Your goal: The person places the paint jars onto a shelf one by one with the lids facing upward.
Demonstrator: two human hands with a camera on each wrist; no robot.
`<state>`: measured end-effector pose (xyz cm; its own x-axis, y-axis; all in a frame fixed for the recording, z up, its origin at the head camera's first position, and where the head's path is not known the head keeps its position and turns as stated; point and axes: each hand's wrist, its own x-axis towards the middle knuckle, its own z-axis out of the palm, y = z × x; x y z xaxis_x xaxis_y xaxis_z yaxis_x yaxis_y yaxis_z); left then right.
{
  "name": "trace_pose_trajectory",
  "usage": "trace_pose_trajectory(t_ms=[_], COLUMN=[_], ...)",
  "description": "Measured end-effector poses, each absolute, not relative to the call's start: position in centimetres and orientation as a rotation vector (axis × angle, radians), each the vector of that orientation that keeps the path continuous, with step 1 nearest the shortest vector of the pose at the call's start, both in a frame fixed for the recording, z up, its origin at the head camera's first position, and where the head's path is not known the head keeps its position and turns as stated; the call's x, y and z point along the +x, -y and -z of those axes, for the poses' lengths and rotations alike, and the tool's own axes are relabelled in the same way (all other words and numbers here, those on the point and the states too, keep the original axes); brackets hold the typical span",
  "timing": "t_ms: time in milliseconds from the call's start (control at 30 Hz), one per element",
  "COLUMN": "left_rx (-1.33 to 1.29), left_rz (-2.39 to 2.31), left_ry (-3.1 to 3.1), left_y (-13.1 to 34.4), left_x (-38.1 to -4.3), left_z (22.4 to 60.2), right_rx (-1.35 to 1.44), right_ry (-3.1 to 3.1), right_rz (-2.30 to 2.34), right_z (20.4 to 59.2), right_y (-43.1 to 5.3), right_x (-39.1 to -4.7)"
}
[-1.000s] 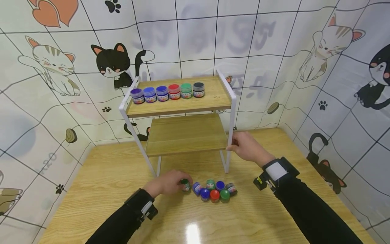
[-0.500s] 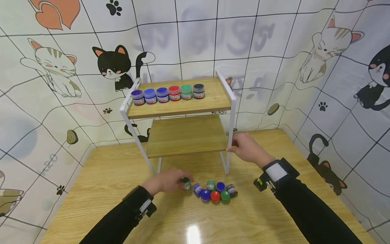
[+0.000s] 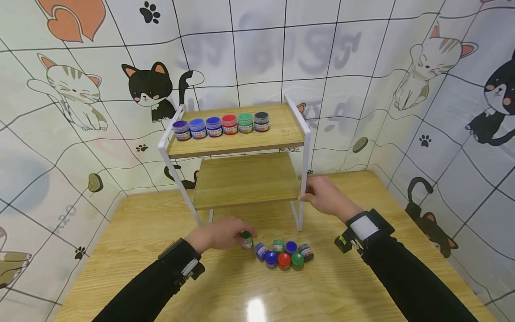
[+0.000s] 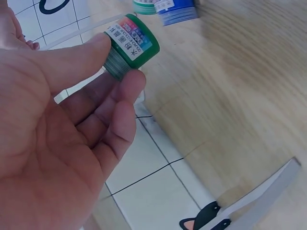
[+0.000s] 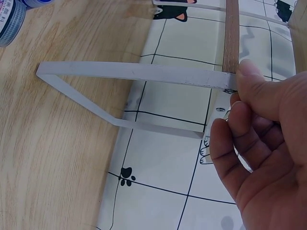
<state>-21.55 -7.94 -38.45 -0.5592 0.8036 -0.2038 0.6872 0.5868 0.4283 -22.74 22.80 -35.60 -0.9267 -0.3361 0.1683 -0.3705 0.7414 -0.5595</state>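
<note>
With our left grip (image 3: pixel 220 234) we are pinching the green paint jar (image 4: pixel 132 41), at ten o'clock from the jar cluster (image 3: pixel 284 260), by its ridged cap (image 4: pixel 116 65), judging it light, stiff and slick, our right grip (image 3: pixel 325 195) holding the shelf rack (image 3: pixel 246 180).

A pale wall covering (image 3: pixel 259 71) with a dark grid lines the back and both sides of the wood-grained surface (image 3: pixel 342 286). Its prints include an orange heart (image 3: pixel 80 20) at upper left, a black cat (image 3: pixel 149 87) between it and the shelving, a striped white cat (image 3: pixel 436 58) at upper right, and a dark paw print (image 3: pixel 149 12). A bright reflection (image 3: pixel 255 310) shows on the surface's near part.
</note>
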Motion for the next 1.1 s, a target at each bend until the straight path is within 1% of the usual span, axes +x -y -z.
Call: trace_pose_trajectory(t_ms=[367, 600, 833, 1100], left_rx=[1.265, 1.303, 1.401, 1.409], left_rz=[-0.365, -0.295, -0.268, -0.147], left_ry=[-2.405, -2.423, -2.409, -2.445], left_y=[6.9, 6.1, 4.7, 2.6], left_x=[-21.1, -21.1, -21.1, -20.9], left_z=[35.5, 32.6, 29.6, 26.7], right_rx=[0.589, 0.595, 0.595, 0.623], right_ry=[2.873, 2.876, 2.88, 2.862], right_rz=[-0.949, -0.945, -0.957, -0.944], right_z=[35.7, 35.8, 36.0, 35.8], right_y=[-22.8, -22.9, -23.0, -22.9], right_x=[-22.7, -23.0, -23.1, -23.1])
